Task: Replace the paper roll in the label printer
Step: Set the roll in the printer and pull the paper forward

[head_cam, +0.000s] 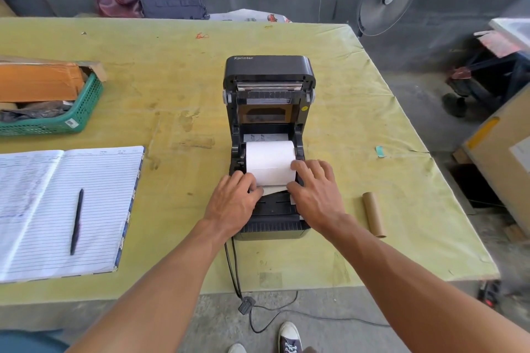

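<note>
Printer (pixel 269 135) lid open. New roll (pixel 270 162) seated; both hands (pixel 233 203) (pixel 314 192) pinch its loose end. Paper light, tears easily; grip edges.

We reach both forearms toward twelve o'clock, palms down; our left hand (pixel 233 200) sits at nine, right hand (pixel 314 189) at three, fingers curled inward, thumbs nearly meeting
</note>
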Demonstrator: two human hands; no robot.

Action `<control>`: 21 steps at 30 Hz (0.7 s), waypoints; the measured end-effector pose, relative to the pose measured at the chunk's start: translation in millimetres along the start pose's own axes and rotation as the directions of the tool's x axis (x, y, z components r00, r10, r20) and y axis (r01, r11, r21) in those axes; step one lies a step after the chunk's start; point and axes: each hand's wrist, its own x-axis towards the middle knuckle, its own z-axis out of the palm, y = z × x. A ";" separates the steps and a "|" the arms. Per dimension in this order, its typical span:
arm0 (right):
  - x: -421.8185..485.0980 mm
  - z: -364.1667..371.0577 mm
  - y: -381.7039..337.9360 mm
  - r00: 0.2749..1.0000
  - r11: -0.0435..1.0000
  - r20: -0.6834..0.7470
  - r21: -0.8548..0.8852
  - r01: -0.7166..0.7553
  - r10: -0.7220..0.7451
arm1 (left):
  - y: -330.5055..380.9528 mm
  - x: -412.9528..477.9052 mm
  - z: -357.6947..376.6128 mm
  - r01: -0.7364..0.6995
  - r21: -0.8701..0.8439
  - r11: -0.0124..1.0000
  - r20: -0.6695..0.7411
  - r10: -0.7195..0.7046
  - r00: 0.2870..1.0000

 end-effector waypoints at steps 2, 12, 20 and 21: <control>-1.3 0.5 -0.6 0.999 1.000 0.044 -0.022 -0.015 0.016 | 0.9 -1.0 0.2 0.019 -0.032 0.999 0.031 -0.018 0.999; -5.4 -8.1 -6.1 0.972 0.998 0.230 0.055 0.035 -0.047 | 1.4 3.5 -13.7 0.036 -0.084 0.996 0.293 -0.009 0.956; -11.3 -12.9 -15.6 0.957 1.000 0.289 0.025 0.000 -0.007 | 4.2 2.6 -13.4 0.063 -0.136 0.989 0.393 -0.005 0.920; -12.0 -12.9 -17.0 0.955 1.000 0.296 0.022 -0.006 -0.001 | 5.5 2.8 -13.3 0.075 -0.132 0.988 0.400 -0.016 0.917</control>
